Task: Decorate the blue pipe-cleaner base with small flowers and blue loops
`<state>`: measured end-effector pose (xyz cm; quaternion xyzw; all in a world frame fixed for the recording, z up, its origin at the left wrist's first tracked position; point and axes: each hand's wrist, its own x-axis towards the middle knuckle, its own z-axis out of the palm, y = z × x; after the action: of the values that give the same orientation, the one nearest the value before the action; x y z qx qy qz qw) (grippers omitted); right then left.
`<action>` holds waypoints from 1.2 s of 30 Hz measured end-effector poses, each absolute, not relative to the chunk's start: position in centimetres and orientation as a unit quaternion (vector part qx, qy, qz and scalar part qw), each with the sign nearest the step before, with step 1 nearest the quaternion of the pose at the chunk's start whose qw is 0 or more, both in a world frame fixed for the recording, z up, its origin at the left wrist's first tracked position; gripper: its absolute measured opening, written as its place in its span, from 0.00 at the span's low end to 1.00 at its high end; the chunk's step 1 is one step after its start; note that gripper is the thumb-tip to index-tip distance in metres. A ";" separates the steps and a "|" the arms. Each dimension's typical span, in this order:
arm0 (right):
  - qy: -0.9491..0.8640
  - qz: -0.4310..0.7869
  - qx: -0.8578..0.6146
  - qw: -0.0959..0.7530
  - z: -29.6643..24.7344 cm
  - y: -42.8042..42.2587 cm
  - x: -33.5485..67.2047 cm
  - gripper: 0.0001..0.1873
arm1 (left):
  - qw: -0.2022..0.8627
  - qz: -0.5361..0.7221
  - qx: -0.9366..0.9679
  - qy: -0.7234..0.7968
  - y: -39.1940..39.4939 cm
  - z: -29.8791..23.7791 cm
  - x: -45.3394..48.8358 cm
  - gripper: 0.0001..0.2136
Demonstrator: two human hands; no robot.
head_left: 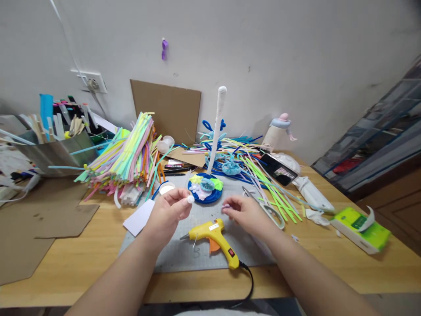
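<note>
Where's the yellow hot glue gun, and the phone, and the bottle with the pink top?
Yellow hot glue gun [219, 232]: head view, where barrel meets handle.
Phone [276, 167]: head view, dark face.
Bottle [273, 137]: head view, cream body.

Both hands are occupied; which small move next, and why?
I'd probably bring the small purple piece toward the small white piece: the right hand pinches the purple one, the left hand the white one, a gap separates them, and the glue gun lies on the gray mat.

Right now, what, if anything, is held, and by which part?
The left hand pinches a white piece by its edge; the right hand a purple piece, gripped part too small to tell.
</note>
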<state>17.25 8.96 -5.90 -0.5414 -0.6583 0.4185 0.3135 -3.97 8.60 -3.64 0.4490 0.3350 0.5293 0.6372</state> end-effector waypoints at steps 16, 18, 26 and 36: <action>-0.463 0.536 -0.430 0.560 -4.0 7.2 11.3 0.08 | 0.366 0.503 0.633 0.461 7.1 -5.1 -2.0 0.02; -0.473 0.527 -0.418 0.569 -4.3 7.1 11.2 0.07 | 0.345 0.500 0.642 0.467 7.1 -5.3 -1.9 0.02; -0.516 0.485 -0.393 0.587 -5.2 6.8 10.9 0.03 | 0.315 0.517 0.632 0.485 7.2 -5.4 -1.8 0.02; -0.572 0.420 -0.387 0.588 -6.5 6.8 11.0 0.02 | 0.370 0.530 0.589 0.486 7.3 -5.5 -1.5 0.01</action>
<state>10.97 6.79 -6.46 -0.3874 -0.5725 0.4205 0.5878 -1.50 7.34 -5.52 0.5885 0.4862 0.5297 0.3697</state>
